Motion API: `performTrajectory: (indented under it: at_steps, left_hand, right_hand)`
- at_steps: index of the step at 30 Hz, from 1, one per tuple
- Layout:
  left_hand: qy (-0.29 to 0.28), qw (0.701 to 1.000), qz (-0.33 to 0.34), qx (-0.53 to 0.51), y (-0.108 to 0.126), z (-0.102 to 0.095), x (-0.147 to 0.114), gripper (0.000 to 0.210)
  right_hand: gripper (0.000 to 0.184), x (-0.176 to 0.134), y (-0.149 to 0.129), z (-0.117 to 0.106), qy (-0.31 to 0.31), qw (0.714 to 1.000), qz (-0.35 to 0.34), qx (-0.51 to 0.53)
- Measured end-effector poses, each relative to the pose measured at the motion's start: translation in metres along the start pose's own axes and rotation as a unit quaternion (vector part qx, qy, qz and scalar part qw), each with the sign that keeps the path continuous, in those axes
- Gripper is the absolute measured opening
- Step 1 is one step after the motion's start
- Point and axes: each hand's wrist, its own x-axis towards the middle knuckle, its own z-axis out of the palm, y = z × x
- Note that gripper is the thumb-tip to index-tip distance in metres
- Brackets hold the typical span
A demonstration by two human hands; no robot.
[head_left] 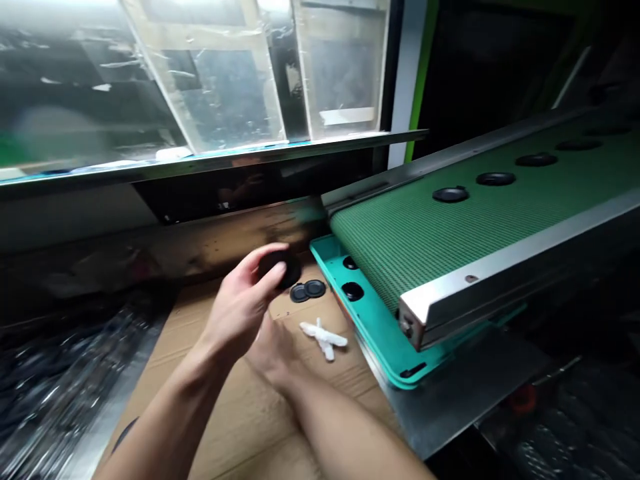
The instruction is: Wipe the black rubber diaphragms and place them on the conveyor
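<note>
My left hand (239, 303) is closed on a round black plastic cap (289, 268), its thumb across the face and its fingers behind. Behind and below it, my right hand (271, 348) sits low over the cardboard (235, 420); its fingers are hidden by the left hand and blurred. Just past the held cap, two black round caps (315, 288) lie overlapping on the cardboard. Crossed white strips (326, 339), of a material I cannot make out, rest to the right of my right hand.
A green conveyor belt (400, 227) carries several black caps (450, 194) in a row. Under its end stands a turquoise tray (385, 360) with a few black pieces. A metal ledge (220, 160) runs below the window panels. Clear plastic bags (85, 400) lie at left.
</note>
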Motion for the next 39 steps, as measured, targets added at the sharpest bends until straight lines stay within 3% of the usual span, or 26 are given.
performTrajectory:
  at_steps: [2, 4, 7, 10, 12, 16, 19, 22, 26, 30, 34, 37, 39]
  left_hand:
    - [0.104, 0.993, -0.058, -0.011, -0.027, -0.066, -0.034, 0.054]
    - [0.198, 0.975, -0.091, -0.038, -0.058, -0.113, -0.056, 0.058]
    - [0.25, 0.954, -0.14, -0.087, -0.092, -0.144, -0.069, 0.044]
    - [0.223, 0.95, -0.151, -0.158, -0.103, -0.145, -0.072, 0.031]
    - [0.21, 0.934, -0.164, -0.237, -0.102, -0.141, -0.073, 0.021]
    - [0.178, 0.87, -0.228, -0.399, -0.097, -0.141, -0.078, 0.017]
    - [0.101, 0.859, -0.225, -0.448, -0.095, -0.143, -0.082, 0.034]
    - [0.075, 0.859, -0.222, -0.456, -0.097, -0.143, -0.084, 0.046]
    - [0.1, 0.847, -0.243, -0.462, -0.105, -0.14, -0.083, 0.046]
    - [0.105, 0.85, -0.23, -0.462, -0.108, -0.133, -0.082, 0.045]
    - [0.114, 0.854, -0.232, -0.451, -0.108, -0.129, -0.083, 0.044]
    - [0.127, 0.863, -0.232, -0.43, -0.11, -0.129, -0.083, 0.043]
    - [0.13, 0.865, -0.243, -0.419, -0.111, -0.132, -0.083, 0.044]
  right_hand:
    - [0.036, 0.003, 0.002, 0.009, 0.046, 0.999, 0.017, 0.021]
    - [0.033, 0.006, 0.002, 0.013, 0.099, 0.993, 0.018, 0.065]
    - [0.036, 0.007, -0.002, 0.015, 0.14, 0.977, -0.004, 0.159]
    - [0.042, -0.004, -0.01, 0.021, 0.087, 0.964, -0.07, 0.24]
    - [0.042, -0.016, -0.015, 0.027, 0.041, 0.966, -0.104, 0.231]
    - [0.041, -0.032, -0.021, 0.036, 0.022, 0.989, -0.13, 0.061]
    - [0.047, -0.029, -0.025, 0.037, 0.062, 0.992, -0.091, -0.064]
    - [0.055, -0.025, -0.033, 0.038, 0.099, 0.984, -0.038, -0.144]
    - [0.057, -0.026, -0.042, 0.04, 0.06, 0.973, -0.03, -0.22]
    - [0.058, -0.024, -0.042, 0.038, 0.103, 0.971, -0.004, -0.216]
    - [0.056, -0.022, -0.04, 0.034, 0.063, 0.975, -0.018, -0.211]
    - [0.054, -0.022, -0.038, 0.033, 0.096, 0.974, 0.007, -0.207]
    - [0.053, -0.025, -0.035, 0.034, 0.082, 0.974, -0.017, -0.208]
